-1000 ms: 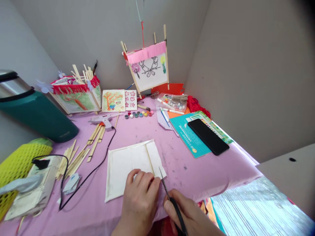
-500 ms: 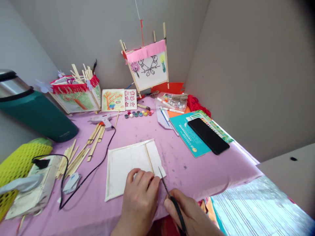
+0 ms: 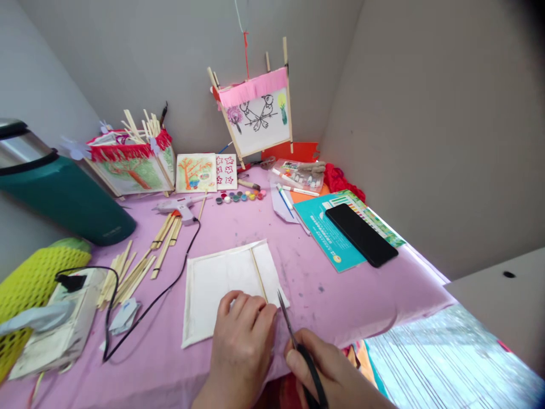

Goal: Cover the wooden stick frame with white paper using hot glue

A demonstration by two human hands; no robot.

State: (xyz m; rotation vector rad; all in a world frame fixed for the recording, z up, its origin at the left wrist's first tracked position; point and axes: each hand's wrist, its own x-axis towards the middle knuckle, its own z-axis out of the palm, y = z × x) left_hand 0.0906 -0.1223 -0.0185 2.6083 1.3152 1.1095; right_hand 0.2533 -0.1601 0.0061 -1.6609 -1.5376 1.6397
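A white sheet (image 3: pixel 217 281) lies on the table, its left, top and bottom edges folded over. A thin wooden stick (image 3: pixel 258 271) lies across its right part, parallel to the uneven right edge. My left hand (image 3: pixel 244 335) is closed, knuckles up, gripping the sheet's near right part and covering the stick's lower end. In my right hand (image 3: pixel 319 360) is a pair of scissors (image 3: pixel 291 328) with black handles. Its blades point up and away, nearly together, over the sheet's near right corner. Whether they touch the sheet I cannot tell.
A glue gun (image 3: pixel 181 209) with a black cord, bundled wooden sticks (image 3: pixel 128 278) and a power strip (image 3: pixel 63 324) lie left, near a green bottle (image 3: pixel 72 193). A phone (image 3: pixel 361 234) rests on a blue booklet (image 3: pixel 323 238) at right. A decorated lantern (image 3: pixel 261 130) hangs behind.
The scissors' tips have shifted slightly right and a little down. My left hand has stayed nearly in place on the sheet.
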